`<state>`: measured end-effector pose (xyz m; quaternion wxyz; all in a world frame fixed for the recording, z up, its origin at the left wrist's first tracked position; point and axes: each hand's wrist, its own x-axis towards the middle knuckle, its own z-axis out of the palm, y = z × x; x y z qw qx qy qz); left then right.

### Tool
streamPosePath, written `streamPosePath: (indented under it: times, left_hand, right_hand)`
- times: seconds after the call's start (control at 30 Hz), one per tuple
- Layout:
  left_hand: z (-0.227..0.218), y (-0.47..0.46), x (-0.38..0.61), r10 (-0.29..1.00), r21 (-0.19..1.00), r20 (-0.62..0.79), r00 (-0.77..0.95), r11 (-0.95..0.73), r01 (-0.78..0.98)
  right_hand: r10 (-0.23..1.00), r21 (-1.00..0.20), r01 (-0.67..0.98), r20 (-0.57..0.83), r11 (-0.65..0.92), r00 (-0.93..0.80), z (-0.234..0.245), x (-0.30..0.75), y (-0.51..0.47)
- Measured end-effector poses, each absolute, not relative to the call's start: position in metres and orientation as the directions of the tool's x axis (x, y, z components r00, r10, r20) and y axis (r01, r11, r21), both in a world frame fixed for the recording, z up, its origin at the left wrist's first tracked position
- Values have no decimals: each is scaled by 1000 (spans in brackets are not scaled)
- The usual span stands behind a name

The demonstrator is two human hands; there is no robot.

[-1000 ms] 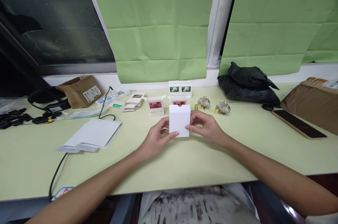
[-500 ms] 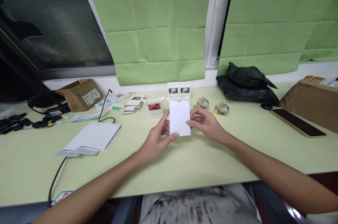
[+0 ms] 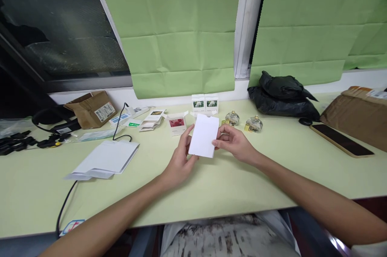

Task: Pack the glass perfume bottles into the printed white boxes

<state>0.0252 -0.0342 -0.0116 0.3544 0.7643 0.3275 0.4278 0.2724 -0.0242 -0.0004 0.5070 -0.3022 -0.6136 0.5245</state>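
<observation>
A flat white paper carton, with a small notch in its top edge, is held up over the table and tilts slightly to the right. My left hand supports it along the left side, its thumb by the lower edge and the fingers partly hidden behind. On the other side, my right hand pinches the right edge between thumb and fingers. Just beyond stands a small white box with a red picture, its top flaps open. Two white boxes with white-flower pictures stand behind, near the wall.
Two round glass bottles with gold parts lie right of the boxes. Flat white cartons are stacked at left, beside a black cable. Flattened printed cartons, a brown box, black bags and a phone surround the work area.
The white carton has turned from upright to a slight tilt, its lower end swinging left. My left thumb has slipped from its front to the lower edge. My right hand keeps its pinch.
</observation>
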Motion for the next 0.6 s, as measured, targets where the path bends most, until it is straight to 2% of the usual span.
streamPosePath:
  times: [0.13,0.33,0.6]
  left_hand:
    - [-9,-34,24,792,794,438,426,-563,229]
    - [-6,-36,25,788,815,413,456,-544,202]
    - [9,-41,22,745,770,382,546,-584,258]
  right_hand:
    - [903,-950,-172,302,260,-305,-2,272,-23]
    - [909,-941,-149,333,303,-252,-3,275,-21]
    - [884,-943,-102,334,318,-328,5,281,-24]
